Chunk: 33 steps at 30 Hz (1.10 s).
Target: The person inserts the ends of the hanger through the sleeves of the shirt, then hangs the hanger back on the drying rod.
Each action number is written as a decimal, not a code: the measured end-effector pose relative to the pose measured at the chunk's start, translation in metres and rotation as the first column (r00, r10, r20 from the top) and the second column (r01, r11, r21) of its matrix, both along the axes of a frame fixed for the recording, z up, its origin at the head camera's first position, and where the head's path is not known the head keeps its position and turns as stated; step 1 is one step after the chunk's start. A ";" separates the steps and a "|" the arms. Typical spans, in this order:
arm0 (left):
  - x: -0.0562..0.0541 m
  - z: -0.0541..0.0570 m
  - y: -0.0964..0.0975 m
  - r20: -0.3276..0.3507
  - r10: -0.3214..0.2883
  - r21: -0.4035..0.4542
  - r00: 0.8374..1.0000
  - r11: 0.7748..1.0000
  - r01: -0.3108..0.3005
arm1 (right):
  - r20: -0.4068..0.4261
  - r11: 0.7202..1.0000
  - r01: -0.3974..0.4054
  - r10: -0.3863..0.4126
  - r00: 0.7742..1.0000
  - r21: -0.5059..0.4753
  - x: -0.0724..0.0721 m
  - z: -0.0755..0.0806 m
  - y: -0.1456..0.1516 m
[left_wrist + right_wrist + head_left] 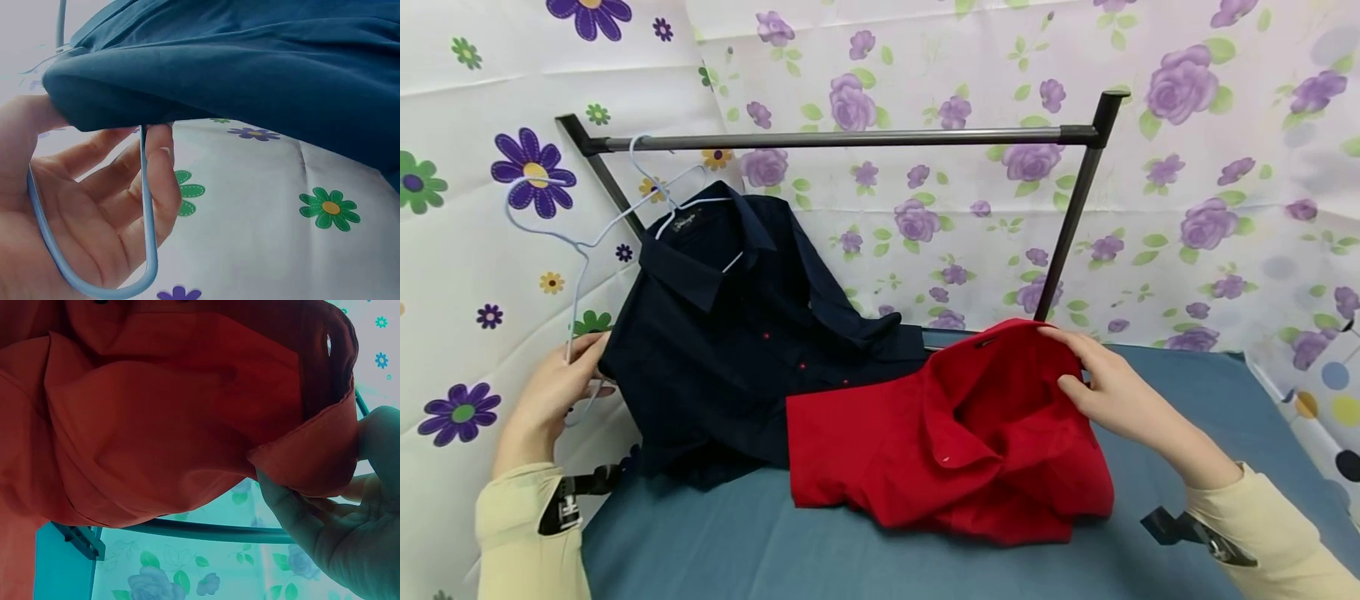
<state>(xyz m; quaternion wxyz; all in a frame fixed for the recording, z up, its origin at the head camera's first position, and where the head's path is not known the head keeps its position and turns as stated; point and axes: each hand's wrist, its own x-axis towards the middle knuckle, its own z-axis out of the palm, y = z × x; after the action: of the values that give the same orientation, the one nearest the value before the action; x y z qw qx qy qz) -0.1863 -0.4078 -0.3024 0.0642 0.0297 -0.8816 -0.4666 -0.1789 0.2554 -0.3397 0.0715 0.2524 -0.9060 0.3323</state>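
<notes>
A light blue wire hanger [580, 246] with its hook out to the left is held in my left hand [556, 385]. In the left wrist view, the looped end of the hanger [150, 219] crosses the palm, and navy cloth [187, 81] hides the thumb tip. Beside that hand, a navy shirt [700, 350] hangs by another hanger from the rail, its lower part on the table. My right hand [1108, 387] pinches the collar of a red shirt [880, 450], holding its neck opening up. In the right wrist view, the red collar [319, 450] sits between thumb and fingers.
A dark metal rack has a horizontal rail [850, 139] behind the shirts, with a slanted post [1071, 225] at the right. Blue-grey cloth [715, 542] covers the table. Flowered sheets [940, 67] hang at the back and left.
</notes>
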 end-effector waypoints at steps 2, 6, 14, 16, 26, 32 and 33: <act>0.006 -0.003 -0.001 -0.017 0.001 0.026 1.000 1.000 -0.001 | 0.001 1.000 0.000 0.000 1.000 0.002 0.000 0.000 0.000; 0.019 -0.009 -0.004 -0.043 0.001 0.045 0.999 0.999 0.001 | -0.004 1.000 0.003 -0.003 1.000 0.006 0.000 0.000 0.001; 0.042 -0.021 -0.012 -0.067 0.012 0.082 0.998 0.997 -0.006 | -0.015 1.000 0.008 -0.008 1.000 0.010 0.000 -0.001 0.003; 0.048 -0.022 -0.014 -0.081 0.005 0.085 0.997 0.996 0.002 | -0.013 1.000 0.006 -0.006 1.000 0.007 -0.001 -0.002 0.003; 0.067 -0.014 -0.011 -0.132 0.096 0.053 0.987 0.995 -0.090 | -0.001 1.000 0.008 -0.008 1.000 0.003 -0.001 -0.004 0.004; 0.081 -0.001 -0.001 -0.265 0.187 0.025 0.946 0.982 -0.187 | 0.002 1.000 0.011 -0.011 1.000 0.006 -0.001 -0.004 0.005; 0.083 0.002 0.001 -0.291 0.183 0.031 0.939 0.983 -0.182 | 0.004 1.000 0.012 -0.012 1.000 0.006 -0.001 -0.004 0.005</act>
<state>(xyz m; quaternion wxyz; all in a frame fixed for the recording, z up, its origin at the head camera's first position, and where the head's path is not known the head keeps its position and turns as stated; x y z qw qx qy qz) -0.1033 -0.4073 -0.3002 0.2369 0.0422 -0.8550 -0.4594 -0.1795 0.2601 -0.3434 0.0710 0.2465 -0.9086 0.3296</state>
